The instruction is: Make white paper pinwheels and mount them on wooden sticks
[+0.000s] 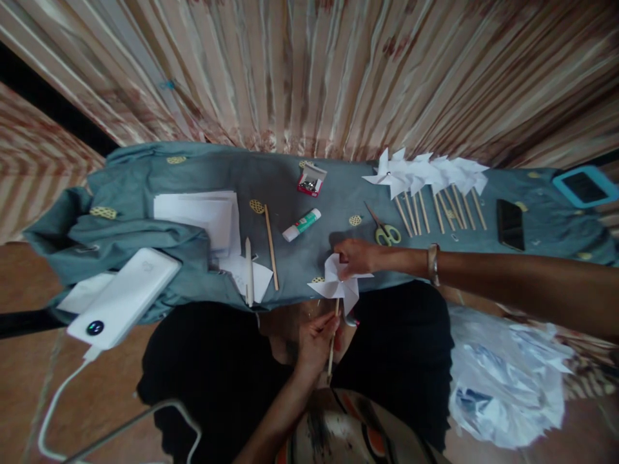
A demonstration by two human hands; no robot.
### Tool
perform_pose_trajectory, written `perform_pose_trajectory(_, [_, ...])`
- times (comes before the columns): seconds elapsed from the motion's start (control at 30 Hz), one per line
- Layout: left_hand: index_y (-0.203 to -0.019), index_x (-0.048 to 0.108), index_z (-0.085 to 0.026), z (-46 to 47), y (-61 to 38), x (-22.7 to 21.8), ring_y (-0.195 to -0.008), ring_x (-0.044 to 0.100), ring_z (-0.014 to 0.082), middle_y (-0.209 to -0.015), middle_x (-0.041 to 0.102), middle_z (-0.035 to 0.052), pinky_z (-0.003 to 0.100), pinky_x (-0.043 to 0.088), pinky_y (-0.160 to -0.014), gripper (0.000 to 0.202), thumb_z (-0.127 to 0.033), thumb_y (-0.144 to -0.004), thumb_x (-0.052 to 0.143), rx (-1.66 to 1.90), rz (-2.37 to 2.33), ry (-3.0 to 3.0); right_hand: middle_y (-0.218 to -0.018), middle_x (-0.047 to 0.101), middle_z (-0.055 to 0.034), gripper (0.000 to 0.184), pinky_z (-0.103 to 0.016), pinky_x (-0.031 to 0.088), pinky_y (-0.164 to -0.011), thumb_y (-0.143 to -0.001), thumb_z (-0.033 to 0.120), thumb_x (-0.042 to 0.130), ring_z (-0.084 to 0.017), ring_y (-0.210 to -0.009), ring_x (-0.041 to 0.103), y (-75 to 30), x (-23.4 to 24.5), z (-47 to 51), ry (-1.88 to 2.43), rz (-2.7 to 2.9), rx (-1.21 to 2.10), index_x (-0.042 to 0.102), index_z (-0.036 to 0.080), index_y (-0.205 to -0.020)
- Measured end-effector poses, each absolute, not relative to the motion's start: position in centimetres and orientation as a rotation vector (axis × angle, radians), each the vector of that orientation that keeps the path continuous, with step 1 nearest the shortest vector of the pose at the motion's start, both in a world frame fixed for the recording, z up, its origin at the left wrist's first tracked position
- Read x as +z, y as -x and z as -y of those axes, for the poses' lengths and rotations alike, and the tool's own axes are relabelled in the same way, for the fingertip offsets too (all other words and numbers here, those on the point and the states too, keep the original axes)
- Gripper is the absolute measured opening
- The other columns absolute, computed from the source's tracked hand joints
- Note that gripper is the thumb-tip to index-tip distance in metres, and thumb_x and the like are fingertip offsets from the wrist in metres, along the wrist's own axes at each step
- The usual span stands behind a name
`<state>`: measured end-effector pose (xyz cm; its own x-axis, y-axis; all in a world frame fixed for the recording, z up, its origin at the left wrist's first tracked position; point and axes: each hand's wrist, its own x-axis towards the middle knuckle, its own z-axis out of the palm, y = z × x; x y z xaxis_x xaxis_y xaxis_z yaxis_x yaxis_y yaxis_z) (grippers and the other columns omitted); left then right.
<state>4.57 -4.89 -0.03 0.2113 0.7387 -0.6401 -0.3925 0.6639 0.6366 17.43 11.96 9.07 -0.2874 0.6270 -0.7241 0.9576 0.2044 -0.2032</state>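
Note:
My left hand (314,340) comes up from below and is closed around a thin wooden stick (331,351), holding it upright. The stick's top meets a white paper pinwheel (333,285) at the near edge of the blue-grey cloth (294,267). My right hand (355,256), with a bracelet on the wrist, reaches in from the right. Its fingers are pinched on the pinwheel's centre.
A row of finished pinwheels on sticks (430,179) lies at the back right, with scissors (387,232), a glue stick (300,225) and a pin box (311,179) nearby. A paper stack (198,216), loose stick (271,245), power bank (123,296) and phone (510,224) also lie here.

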Motion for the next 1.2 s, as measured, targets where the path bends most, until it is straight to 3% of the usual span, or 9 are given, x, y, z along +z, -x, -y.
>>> perform_pose_trajectory(0.13, [-0.079,0.076,-0.01,5.0,-5.0,-0.1,-0.032,0.043,0.0075,-0.046,0.055,-0.0009,0.021,0.028,-0.037,0.052,-0.056,-0.056,0.077,0.814,-1.087,-0.369,-0.091,0.07,-0.0065,0.028,-0.021,0.037,-0.058,-0.063,0.024,0.076,-0.018,-0.08,0.062,-17.4,9.1,-12.0,-1.479,-1.977,-0.881,0.066,0.012,-0.086])
perform_pose_trajectory(0.33, [-0.066,0.072,-0.011,5.2,-5.6,0.1,-0.035,0.047,0.0083,-0.048,0.057,0.0009,0.022,0.032,-0.039,0.047,-0.057,-0.058,0.076,0.795,-1.061,-0.347,-0.084,0.07,-0.0047,0.019,-0.025,0.039,-0.058,-0.058,0.023,0.076,-0.02,-0.077,0.062,-17.6,8.5,-11.8,-1.55,-1.995,-0.892,0.062,0.022,-0.07])
perform_pose_trajectory(0.43, [-0.062,0.069,-0.011,5.2,-5.8,0.2,-0.036,0.049,0.0093,-0.049,0.058,0.0018,0.022,0.035,-0.04,0.046,-0.057,-0.057,0.076,0.766,-1.066,-0.319,-0.08,0.068,-0.0045,0.019,-0.026,0.038,-0.058,-0.057,0.021,0.076,-0.02,-0.075,0.061,-17.6,8.4,-11.8,-1.571,-2.008,-0.927,0.06,0.021,-0.066])
perform_pose_trajectory(0.83, [-0.08,0.074,-0.012,5.2,-5.0,1.0,-0.038,0.05,0.009,-0.055,0.062,0.0003,0.023,0.04,-0.041,0.052,-0.054,-0.051,0.081,0.795,-1.055,-0.285,-0.061,0.055,0.0042,0.023,-0.022,0.031,-0.053,-0.058,0.019,0.076,-0.011,-0.061,0.05,-18.8,8.5,-11.1,-1.628,-2.118,-1.109,0.053,0.018,-0.061])
perform_pose_trajectory(1.03, [-0.073,0.072,-0.012,5.6,-4.6,2.3,-0.038,0.049,0.0066,-0.056,0.061,0.0004,0.02,0.035,-0.04,0.046,-0.054,-0.056,0.08,0.8,-1.059,-0.334,-0.057,0.06,0.0052,0.026,-0.023,0.035,-0.052,-0.056,0.031,0.078,-0.011,-0.055,0.054,-20.2,8.5,-10.6,-1.753,-1.929,-1.719,0.059,0.017,-0.066])
perform_pose_trajectory(1.2, [-0.078,0.072,-0.011,4.4,-4.4,4.9,-0.039,0.05,0.0068,-0.056,0.062,0.0004,0.02,0.038,-0.04,0.044,-0.05,-0.058,0.08,0.834,-1.043,-0.352,-0.077,0.071,-0.0016,0.047,-0.029,0.048,-0.069,-0.054,0.043,0.083,-0.016,-0.072,0.064,-22.3,9.4,-10.7,-2.233,-1.967,-1.996,0.067,0.018,-0.089])
